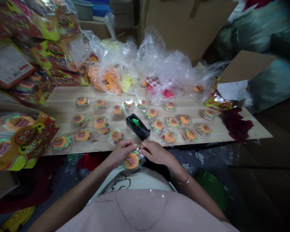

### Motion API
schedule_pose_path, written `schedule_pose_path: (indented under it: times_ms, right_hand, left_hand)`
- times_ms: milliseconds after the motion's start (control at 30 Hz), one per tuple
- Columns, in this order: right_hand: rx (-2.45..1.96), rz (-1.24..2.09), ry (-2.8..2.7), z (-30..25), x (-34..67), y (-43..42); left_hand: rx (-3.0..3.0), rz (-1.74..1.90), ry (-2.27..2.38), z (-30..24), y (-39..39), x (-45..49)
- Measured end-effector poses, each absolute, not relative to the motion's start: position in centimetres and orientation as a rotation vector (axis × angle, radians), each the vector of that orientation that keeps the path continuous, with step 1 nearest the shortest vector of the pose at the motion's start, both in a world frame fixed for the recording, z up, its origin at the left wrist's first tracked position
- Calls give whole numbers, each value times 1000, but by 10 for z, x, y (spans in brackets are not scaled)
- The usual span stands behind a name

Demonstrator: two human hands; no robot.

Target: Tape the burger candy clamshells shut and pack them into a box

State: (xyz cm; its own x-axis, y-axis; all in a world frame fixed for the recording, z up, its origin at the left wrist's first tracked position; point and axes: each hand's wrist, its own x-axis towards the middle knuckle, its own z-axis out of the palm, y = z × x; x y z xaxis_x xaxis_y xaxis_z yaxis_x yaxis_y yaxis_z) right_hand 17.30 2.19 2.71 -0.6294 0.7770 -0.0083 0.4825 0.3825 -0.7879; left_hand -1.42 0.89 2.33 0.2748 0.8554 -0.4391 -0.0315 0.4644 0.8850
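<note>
Just in front of the table's near edge, my left hand (122,150) is closed on a small clear plastic pack with a toy-like orange-and-green burger (131,160) inside. My right hand (155,152) pinches at the far right edge of the same pack; whether a strip of tape is between those fingers is too small to tell. A black tape dispenser (138,127) with a green roll lies right beyond my hands. Around it on the wooden table (70,94) sit several similar burger packs (169,136), two of them stacked on the left (101,123).
Printed burger display boxes (60,58) are piled at the left, with an open filled one (33,138) nearer. Clear bags of orange pieces (108,79) and other parts line the back. A dark red cloth (238,125) and an open carton (244,66) are on the right.
</note>
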Motion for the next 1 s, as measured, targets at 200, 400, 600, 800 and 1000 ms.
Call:
schedule_pose_path:
  times_ms: [200,400,600,800,1000]
  right_hand:
    - [-1312,907,-1913,34,172,3]
    - [-1179,1459,-1637,19,158,-6]
    - [-1178,1606,-1386,5,155,-5]
    - [-1224,1607,-1157,-8,163,-18]
    - [-1104,1671,-1195,-5,162,-15]
  left_hand:
    - [923,767,1225,31,5,-15]
    - [1000,813,1208,36,5,-5]
    - [915,763,1137,33,5,-4]
    - [739,858,1126,22,-13,-7]
    - [959,822,1169,22,-9,-2]
